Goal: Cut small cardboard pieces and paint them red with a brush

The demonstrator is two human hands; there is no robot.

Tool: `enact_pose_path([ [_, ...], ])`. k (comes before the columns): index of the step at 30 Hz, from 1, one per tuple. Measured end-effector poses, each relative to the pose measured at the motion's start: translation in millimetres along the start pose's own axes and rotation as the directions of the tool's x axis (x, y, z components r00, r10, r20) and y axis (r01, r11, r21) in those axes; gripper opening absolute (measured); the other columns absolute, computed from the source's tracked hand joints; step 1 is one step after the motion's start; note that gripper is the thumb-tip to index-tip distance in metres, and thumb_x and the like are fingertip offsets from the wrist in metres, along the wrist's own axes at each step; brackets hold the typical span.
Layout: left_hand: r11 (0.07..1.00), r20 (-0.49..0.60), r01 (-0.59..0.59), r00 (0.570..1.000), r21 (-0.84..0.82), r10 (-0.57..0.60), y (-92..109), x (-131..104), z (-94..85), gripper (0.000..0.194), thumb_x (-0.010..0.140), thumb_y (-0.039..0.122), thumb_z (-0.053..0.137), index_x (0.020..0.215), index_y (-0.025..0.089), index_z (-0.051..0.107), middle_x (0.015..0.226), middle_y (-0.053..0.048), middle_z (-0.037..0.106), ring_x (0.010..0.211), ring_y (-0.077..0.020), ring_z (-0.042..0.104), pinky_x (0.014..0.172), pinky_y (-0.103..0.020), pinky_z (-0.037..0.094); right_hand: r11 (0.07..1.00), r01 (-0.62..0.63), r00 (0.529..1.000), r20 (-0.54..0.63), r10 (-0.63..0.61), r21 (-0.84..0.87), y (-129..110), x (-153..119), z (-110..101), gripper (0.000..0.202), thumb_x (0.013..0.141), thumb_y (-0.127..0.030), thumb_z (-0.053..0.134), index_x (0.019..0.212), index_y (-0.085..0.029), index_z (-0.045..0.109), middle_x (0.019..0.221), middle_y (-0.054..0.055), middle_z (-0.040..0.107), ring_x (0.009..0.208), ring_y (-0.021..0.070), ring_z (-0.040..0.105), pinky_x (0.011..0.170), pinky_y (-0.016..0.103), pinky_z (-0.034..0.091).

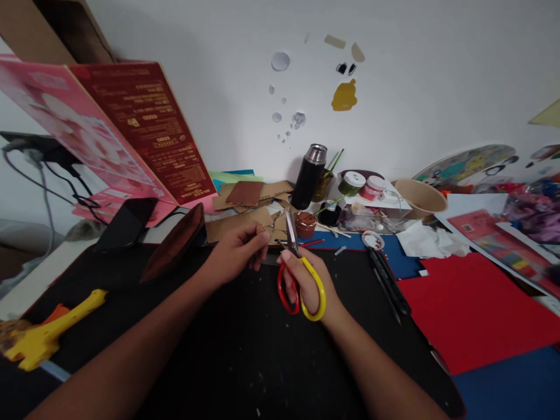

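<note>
My right hand [312, 283] grips a pair of scissors [315, 286] with one red and one yellow handle loop. Their metal blades point up and away from me, close to a brown paint jar [305, 224]. Just left of the scissors, my left hand [242, 248] is closed, thumb against fingers. Whatever sits in that pinch, if anything, is too small or hidden to make out. Cut pieces of brown cardboard [238, 226] lie behind the left hand. Both hands are over a black mat [245, 350] dotted with tiny scraps.
A black flask [310, 178] and paint jars [352, 182] stand along the wall. To the right are red paper [485, 309], a black cutter [387, 280] and crumpled tissue [433, 240]. A yellow giraffe-like figure [48, 335], a phone [126, 224] and a pink box [131, 128] are left.
</note>
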State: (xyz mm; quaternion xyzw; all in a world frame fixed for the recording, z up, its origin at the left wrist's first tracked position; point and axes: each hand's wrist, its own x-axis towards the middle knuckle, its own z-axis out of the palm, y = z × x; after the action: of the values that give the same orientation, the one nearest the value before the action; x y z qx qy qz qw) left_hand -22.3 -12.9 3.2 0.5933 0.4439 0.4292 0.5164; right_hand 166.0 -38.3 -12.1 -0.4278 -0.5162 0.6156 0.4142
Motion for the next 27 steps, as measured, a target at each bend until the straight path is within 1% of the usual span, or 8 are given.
enact_pose_path([
  [4,1.0,0.063,0.019,0.998,-0.003,-0.018,-1.4,-0.8,4.3,0.041,0.097,0.054,0.063,0.077,0.02,0.056,0.063,0.005,0.06,0.049,-0.0079,0.055,0.047,-0.019,0.041,0.999,-0.005,0.999,-0.047,0.007,0.046,-1.4,2.7,-1.7,0.053,0.088,-0.07,0.069,0.094,-0.017,0.065,0.048,-0.008,0.052,0.03,0.0088,0.045,0.031,0.018,0.036],
  [10,0.999,0.156,0.043,0.987,0.032,-0.048,-5.1,-2.4,8.5,0.044,0.098,0.059,0.061,0.079,0.019,0.057,0.065,0.004,0.061,0.051,-0.0074,0.055,0.048,-0.019,0.041,0.998,0.004,0.999,-0.038,-0.001,0.062,-2.0,2.4,-0.6,0.049,0.086,-0.067,0.073,0.082,-0.02,0.058,0.048,-0.008,0.053,0.03,0.0089,0.046,0.031,0.018,0.036],
  [14,0.998,0.203,0.059,0.978,0.0,-0.058,-8.4,-2.4,8.9,0.043,0.098,0.059,0.061,0.082,0.019,0.056,0.067,0.004,0.061,0.052,-0.0077,0.056,0.047,-0.019,0.041,0.995,0.011,1.0,-0.026,-0.009,0.096,-0.2,2.8,0.6,0.046,0.086,-0.063,0.076,0.08,-0.021,0.057,0.046,-0.009,0.052,0.031,0.0089,0.046,0.032,0.018,0.036],
  [17,0.995,0.214,0.051,0.976,-0.088,-0.031,-10.7,-2.3,8.6,0.034,0.094,0.051,0.07,0.099,0.019,0.059,0.073,0.005,0.062,0.054,-0.0082,0.058,0.048,-0.02,0.042,0.993,0.009,0.999,-0.041,-0.004,0.118,0.6,4.0,-0.4,0.045,0.086,-0.062,0.076,0.082,-0.021,0.057,0.047,-0.009,0.052,0.031,0.009,0.046,0.031,0.018,0.035],
  [19,0.989,0.224,0.037,0.974,-0.141,-0.005,-12.0,-2.5,9.0,0.04,0.089,0.041,0.079,0.116,0.021,0.058,0.081,0.004,0.063,0.059,-0.0093,0.06,0.051,-0.02,0.045,0.992,0.005,0.999,-0.054,0.001,0.124,0.6,4.4,-1.4,0.045,0.086,-0.063,0.076,0.084,-0.021,0.058,0.048,-0.009,0.052,0.031,0.0091,0.046,0.031,0.018,0.035],
  [21,0.987,0.228,0.018,0.973,-0.159,0.019,-12.7,-2.9,9.9,0.048,0.086,0.034,0.082,0.125,0.021,0.058,0.089,0.002,0.064,0.066,-0.0105,0.062,0.055,-0.022,0.049,0.993,0.006,0.998,-0.057,0.001,0.118,0.1,4.3,-1.9,0.046,0.085,-0.064,0.075,0.085,-0.021,0.058,0.048,-0.009,0.053,0.032,0.0094,0.047,0.032,0.019,0.035],
  [24,0.989,0.193,-0.023,0.98,-0.149,0.052,-12.8,-3.3,11.1,0.043,0.088,0.032,0.079,0.125,0.021,0.061,0.09,0.002,0.063,0.067,-0.0103,0.061,0.058,-0.023,0.051,0.994,0.011,0.999,-0.049,-0.006,0.105,-1.2,3.2,-1.2,0.046,0.086,-0.064,0.075,0.084,-0.021,0.057,0.047,-0.009,0.052,0.031,0.0095,0.047,0.032,0.019,0.036],
  [27,0.991,0.156,-0.042,0.986,-0.125,0.061,-12.3,-3.3,11.1,0.037,0.089,0.033,0.079,0.12,0.021,0.063,0.088,0.002,0.062,0.065,-0.0099,0.06,0.057,-0.023,0.051,0.995,0.015,0.999,-0.04,-0.011,0.099,-2.5,2.3,0.3,0.045,0.086,-0.062,0.075,0.082,-0.021,0.056,0.046,-0.009,0.052,0.031,0.0089,0.046,0.032,0.018,0.036],
])
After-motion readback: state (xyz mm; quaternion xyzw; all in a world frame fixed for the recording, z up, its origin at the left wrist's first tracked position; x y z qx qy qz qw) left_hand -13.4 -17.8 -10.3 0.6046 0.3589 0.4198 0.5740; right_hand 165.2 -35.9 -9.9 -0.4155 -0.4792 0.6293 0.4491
